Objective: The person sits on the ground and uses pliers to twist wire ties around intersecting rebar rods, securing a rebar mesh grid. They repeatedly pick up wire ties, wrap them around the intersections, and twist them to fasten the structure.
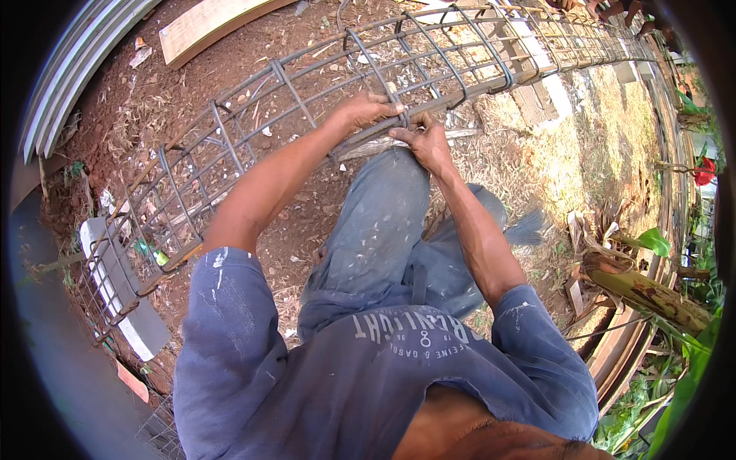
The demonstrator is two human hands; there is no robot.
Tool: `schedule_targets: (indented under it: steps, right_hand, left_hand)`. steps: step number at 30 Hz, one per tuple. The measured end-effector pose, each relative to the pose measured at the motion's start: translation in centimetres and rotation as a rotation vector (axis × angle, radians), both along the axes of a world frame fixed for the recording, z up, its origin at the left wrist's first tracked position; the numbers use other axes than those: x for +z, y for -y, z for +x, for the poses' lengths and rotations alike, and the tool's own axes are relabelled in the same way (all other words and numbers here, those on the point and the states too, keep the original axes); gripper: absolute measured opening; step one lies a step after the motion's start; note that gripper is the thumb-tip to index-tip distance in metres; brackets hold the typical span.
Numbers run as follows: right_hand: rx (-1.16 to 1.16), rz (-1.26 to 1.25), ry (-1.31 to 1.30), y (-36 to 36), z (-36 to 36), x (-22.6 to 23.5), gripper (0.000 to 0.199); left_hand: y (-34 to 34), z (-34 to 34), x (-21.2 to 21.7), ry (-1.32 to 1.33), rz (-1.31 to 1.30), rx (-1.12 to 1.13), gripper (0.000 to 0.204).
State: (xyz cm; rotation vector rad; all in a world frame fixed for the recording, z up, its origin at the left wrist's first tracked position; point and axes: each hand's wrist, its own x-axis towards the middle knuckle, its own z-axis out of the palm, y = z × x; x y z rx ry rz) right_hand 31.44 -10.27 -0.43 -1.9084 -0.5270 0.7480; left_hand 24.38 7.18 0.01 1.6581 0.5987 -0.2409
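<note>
**rebar_rookie:** Steel everywhere in this shot. Starting close: blue paint-flecked shirt and jeans, both forearms reaching forward over the knee. What's the worry here?

**tiewire_tom:** Pinched skin, I'd say. Both hands sit right at one joint of the long rebar cage, where a stirrup crosses the near bottom bar. If the cage rolls or slips on its supports, the fingers get caught between bars. The far run looks propped on pale blocks, so a wobble isn't crazy. A sharp wire end could jab too, though I can't actually make out any wire or tool.

**rebar_rookie:** How are the hands set?

**tiewire_tom:** Left hand is curled over the bar, fingers wrapped nearly shut around it. Right hand is just beside it, touching, fingers bunched tight on the same joint. Whether it's pinching something small, can't tell.

**rebar_rookie:** And further out?

**tiewire_tom:** Cage lies across red dirt, running from lower left up to the top right. A timber plank beyond it, corrugated sheeting at far left, banana-type plants on the right.
</note>
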Motion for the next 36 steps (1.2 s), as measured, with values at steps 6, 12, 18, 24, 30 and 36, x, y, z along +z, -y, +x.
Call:
schedule_targets:
  steps: [6,12,18,24,30,36]
  right_hand:
    - [0.021,-0.049,0.371,0.4,-0.4,-0.7,0.045]
    - [-0.031,-0.206,0.474,-0.6,-1.2,0.1,0.051]
    - [-0.117,-0.333,0.506,-1.4,-2.7,0.6,0.045]
    - [-0.203,-0.239,0.418,-1.5,-2.2,-0.4,0.044]
    - [-0.074,0.183,-0.112,0.9,0.0,-2.1,0.032]
    - [-0.173,0.125,-0.227,0.3,0.4,-1.5,0.033]
  left_hand:
    - [0.3,0.7,-2.4,0.013,-0.552,0.027,0.067]
    - [0.1,0.8,-1.1,-0.065,-0.520,-0.096,0.075]
    - [-0.7,0.6,-0.3,0.085,-0.182,-0.174,0.072]
    - [-5.5,1.1,-3.6,0.053,-0.432,-0.259,0.039]
    - [-3.8,1.7,-3.9,0.059,0.006,-0.345,0.032]
    - [-1.0,1.9,-2.6,0.142,0.298,-0.254,0.036]
